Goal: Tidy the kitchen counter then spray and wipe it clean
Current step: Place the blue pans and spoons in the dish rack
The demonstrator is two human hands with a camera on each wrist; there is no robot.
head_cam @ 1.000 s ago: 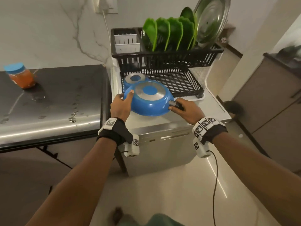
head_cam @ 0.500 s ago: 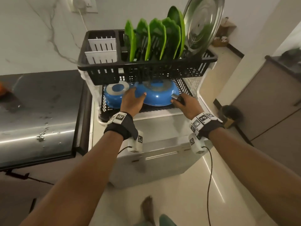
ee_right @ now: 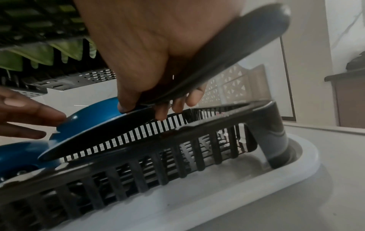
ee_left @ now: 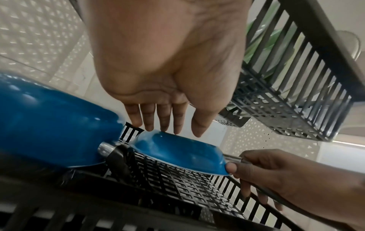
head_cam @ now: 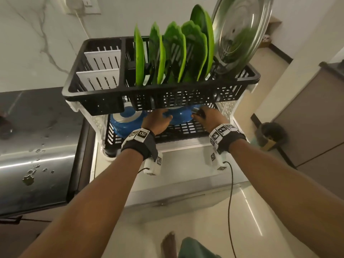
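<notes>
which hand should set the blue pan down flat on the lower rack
Right. The right hand grips the handle of the tilted blue pan and controls its angle; the left hand is open, fingertips only near the pan's far rim above the lower rack.

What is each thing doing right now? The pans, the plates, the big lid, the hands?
Right pan: upside down, tilted, one edge lifted off the lower rack.
Left pan: upside down on the lower rack.
Right hand: grips the right pan's handle.
Left hand: fingers straight, at the right pan's top.
Green plates: standing on edge in the top rack.
Steel lid: leaning upright in the top rack.
Counter: wet, with droplets.
</notes>
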